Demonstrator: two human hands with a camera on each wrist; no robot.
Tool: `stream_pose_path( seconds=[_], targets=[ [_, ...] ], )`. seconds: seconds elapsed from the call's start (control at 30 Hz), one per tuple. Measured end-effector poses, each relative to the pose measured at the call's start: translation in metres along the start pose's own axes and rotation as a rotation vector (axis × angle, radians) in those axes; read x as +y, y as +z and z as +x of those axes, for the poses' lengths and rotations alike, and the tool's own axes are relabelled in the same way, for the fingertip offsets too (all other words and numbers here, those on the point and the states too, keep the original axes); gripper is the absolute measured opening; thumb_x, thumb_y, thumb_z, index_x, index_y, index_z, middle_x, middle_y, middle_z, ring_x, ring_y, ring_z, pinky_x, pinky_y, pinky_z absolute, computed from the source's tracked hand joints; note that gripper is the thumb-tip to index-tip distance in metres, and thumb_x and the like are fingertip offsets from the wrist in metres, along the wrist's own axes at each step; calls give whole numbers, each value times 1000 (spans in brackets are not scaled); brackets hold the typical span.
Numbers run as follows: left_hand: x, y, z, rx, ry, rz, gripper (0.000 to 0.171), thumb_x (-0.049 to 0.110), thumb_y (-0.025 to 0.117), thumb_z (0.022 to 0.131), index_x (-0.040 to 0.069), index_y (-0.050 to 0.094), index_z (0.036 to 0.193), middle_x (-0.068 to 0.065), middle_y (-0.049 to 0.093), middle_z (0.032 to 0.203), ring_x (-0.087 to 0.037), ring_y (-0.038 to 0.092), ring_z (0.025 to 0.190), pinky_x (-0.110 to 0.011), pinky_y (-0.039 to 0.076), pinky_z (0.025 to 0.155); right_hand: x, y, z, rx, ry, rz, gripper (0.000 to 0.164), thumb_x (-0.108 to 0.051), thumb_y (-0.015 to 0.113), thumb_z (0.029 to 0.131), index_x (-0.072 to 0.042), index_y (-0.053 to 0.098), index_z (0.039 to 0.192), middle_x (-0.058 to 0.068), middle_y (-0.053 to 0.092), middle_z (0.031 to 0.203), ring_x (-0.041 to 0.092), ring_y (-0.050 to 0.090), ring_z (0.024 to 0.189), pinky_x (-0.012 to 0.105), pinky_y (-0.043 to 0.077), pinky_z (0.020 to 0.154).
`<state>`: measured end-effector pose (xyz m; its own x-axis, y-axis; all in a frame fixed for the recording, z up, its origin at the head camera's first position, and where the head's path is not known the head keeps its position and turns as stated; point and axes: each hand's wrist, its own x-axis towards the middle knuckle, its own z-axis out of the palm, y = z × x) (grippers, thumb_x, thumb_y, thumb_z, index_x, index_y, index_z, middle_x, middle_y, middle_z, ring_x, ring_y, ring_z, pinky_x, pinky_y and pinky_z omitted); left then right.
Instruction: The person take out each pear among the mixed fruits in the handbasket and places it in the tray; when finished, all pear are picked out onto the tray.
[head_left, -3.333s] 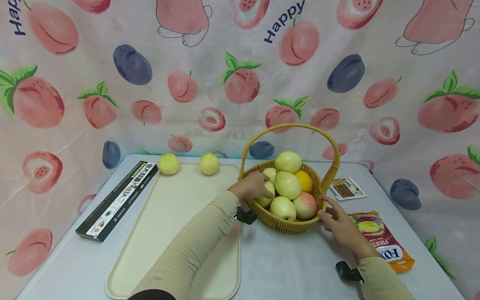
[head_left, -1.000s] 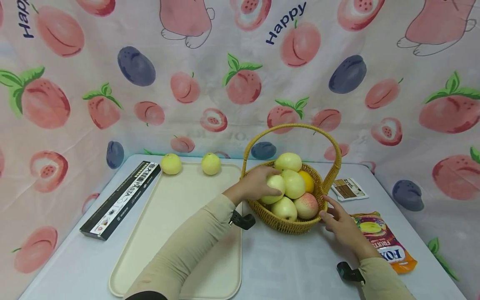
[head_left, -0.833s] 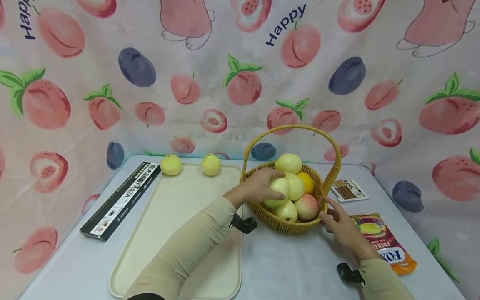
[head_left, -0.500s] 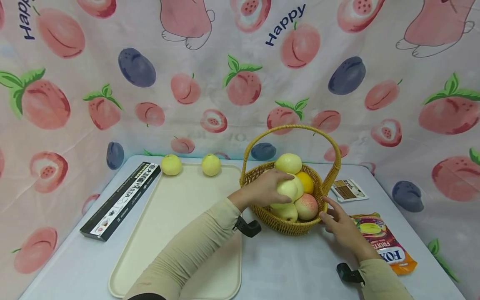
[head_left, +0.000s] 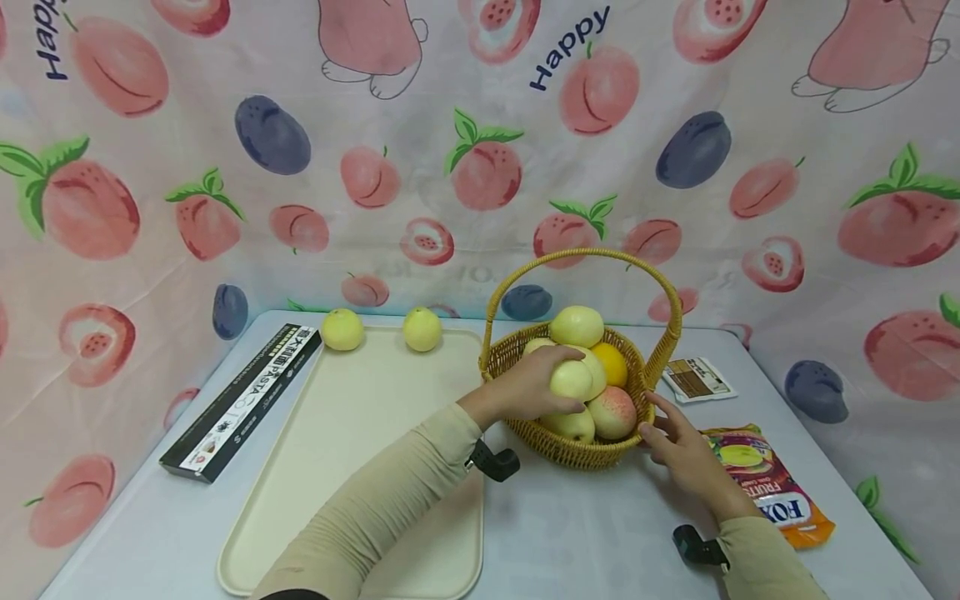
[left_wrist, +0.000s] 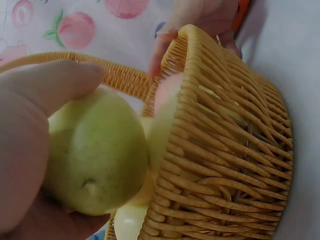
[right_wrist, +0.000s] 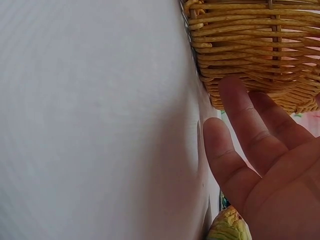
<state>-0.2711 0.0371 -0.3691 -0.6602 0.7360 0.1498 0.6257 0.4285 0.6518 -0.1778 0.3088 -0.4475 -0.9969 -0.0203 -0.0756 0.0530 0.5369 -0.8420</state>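
Note:
In the head view, my left hand (head_left: 532, 387) grips a pale green pear (head_left: 572, 380) above the other fruit in the wicker basket (head_left: 570, 454). The left wrist view shows the pear (left_wrist: 97, 155) close up, with thumb and fingers around it and a small stem nub facing the camera. Under and beside it lie more pale pears (head_left: 576, 326), an orange (head_left: 611, 365) and a blushed peach (head_left: 613, 412). My right hand (head_left: 678, 450) holds the basket's right rim near the handle base. Its lower fingers lie fairly straight against the wicker in the right wrist view.
Left of the basket lies a cream tray (head_left: 360, 467), with two yellow-green fruits (head_left: 422, 329) at its far edge. A black pasta box (head_left: 240, 404) sits along the left. A candy bag (head_left: 772, 492) and a small packet (head_left: 697, 379) lie to the right.
My left hand has taken hold of a pear at the basket's left side and carried it rightward over the other fruit, then slightly back. The right hand stays at the rim.

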Motion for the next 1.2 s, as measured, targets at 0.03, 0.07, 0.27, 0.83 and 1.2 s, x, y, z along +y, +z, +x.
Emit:
stream_pose_path(
  seconds=[0.03, 0.07, 0.27, 0.83, 1.2],
  targets=[
    [-1, 0, 0, -5, 4, 1, 72, 30, 77, 88, 7, 46, 148, -8, 51, 142, -16, 49, 121, -26, 42, 98, 0, 0, 0, -1, 2, 0, 70, -43, 47, 106, -15, 15, 161, 38, 33, 148, 48, 55, 120, 54, 53, 90],
    [-2, 1, -1, -9, 8, -3, 73, 29, 78, 87, 8, 45, 149, -8, 51, 142, -16, 49, 121, -27, 42, 98, 0, 0, 0, -1, 4, -1, 70, -44, 47, 106, -15, 15, 161, 38, 33, 148, 47, 55, 120, 54, 53, 90],
    [-4, 0, -2, -73, 17, -19, 85, 23, 83, 83, 13, 38, 155, -6, 48, 146, -15, 49, 120, -27, 44, 95, -2, 1, 0, -2, 8, -3, 71, -44, 47, 106, -15, 14, 162, 39, 33, 148, 47, 56, 118, 54, 52, 90],
    [-4, -2, -8, -64, -60, -15, 89, 32, 82, 84, 16, 33, 157, -14, 43, 145, -19, 50, 119, -31, 45, 95, -1, 0, 0, 0, 1, 2, 70, -42, 47, 106, -14, 15, 162, 38, 33, 148, 48, 54, 121, 53, 53, 90],
    [-5, -8, -15, -1, -33, -82, 78, 36, 82, 84, 14, 45, 149, -3, 54, 139, -14, 54, 113, -29, 47, 93, 0, -1, 0, -3, 1, 0, 71, -45, 47, 106, -15, 15, 162, 38, 34, 148, 47, 56, 119, 53, 53, 89]
  ],
)
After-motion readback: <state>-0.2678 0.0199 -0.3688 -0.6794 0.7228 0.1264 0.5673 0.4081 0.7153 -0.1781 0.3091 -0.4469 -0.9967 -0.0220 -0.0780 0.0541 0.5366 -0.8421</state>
